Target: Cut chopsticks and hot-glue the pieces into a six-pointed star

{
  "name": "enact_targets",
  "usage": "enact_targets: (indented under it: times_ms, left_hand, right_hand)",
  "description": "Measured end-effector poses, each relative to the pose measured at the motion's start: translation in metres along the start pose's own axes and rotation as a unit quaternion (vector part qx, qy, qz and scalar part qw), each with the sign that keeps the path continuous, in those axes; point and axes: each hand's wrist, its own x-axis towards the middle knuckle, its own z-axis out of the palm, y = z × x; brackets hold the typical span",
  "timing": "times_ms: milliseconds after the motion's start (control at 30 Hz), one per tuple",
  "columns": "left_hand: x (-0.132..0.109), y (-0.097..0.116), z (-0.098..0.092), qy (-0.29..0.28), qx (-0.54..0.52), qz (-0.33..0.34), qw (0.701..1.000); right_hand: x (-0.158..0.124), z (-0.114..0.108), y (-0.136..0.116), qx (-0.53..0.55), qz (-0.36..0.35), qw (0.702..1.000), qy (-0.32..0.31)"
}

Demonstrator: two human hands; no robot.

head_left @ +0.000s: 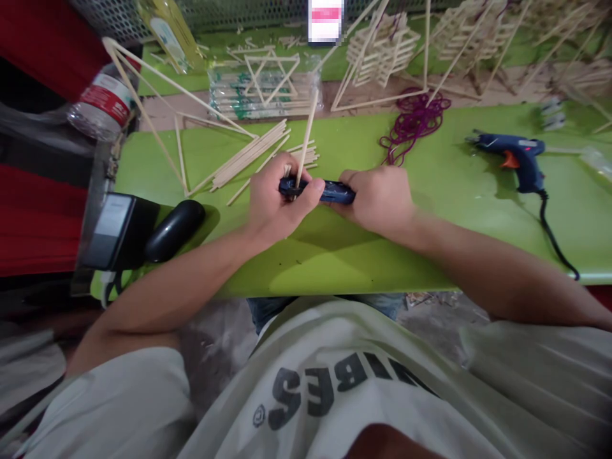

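Observation:
My left hand [272,201] is closed around a thin wooden stick [308,131], which points up and away from me, leaning slightly right. My right hand [382,197] grips the handle end of dark blue pliers [338,192]. Their dark head lies at the stick's lower part, by my left thumb; whether the jaws bite into the wood is hidden by my fingers. Just beyond my left hand, a bundle of wooden sticks [251,153] and some shorter sticks [306,155] rest on the green table [329,255].
A blue glue gun [519,153] lies at right, its cord trailing to the front edge. Purple cord [415,121] is heaped beyond my right hand. Stick frames [382,51] stand at the back. At left are a black box [119,229], a black oblong case [176,231] and a bottle [102,105].

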Motion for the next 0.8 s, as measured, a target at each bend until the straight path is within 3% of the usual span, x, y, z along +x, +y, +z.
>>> enact_targets:
  times_ms: [433,700,800]
  left_hand:
    - [0.007,-0.012,0.012,0.042,-0.096,0.046,0.993]
    - [0.014,-0.025,0.018,0.044,-0.089,0.038,0.994]
    - [0.014,-0.027,0.016,0.008,-0.129,-0.006,0.992]
  right_hand:
    - [0.011,0.005,-0.001,-0.028,0.002,0.999,-0.040]
    - [0.015,0.009,0.004,-0.004,0.011,0.999,-0.032]
    - [0.016,0.013,0.009,-0.004,0.008,1.000,-0.023]
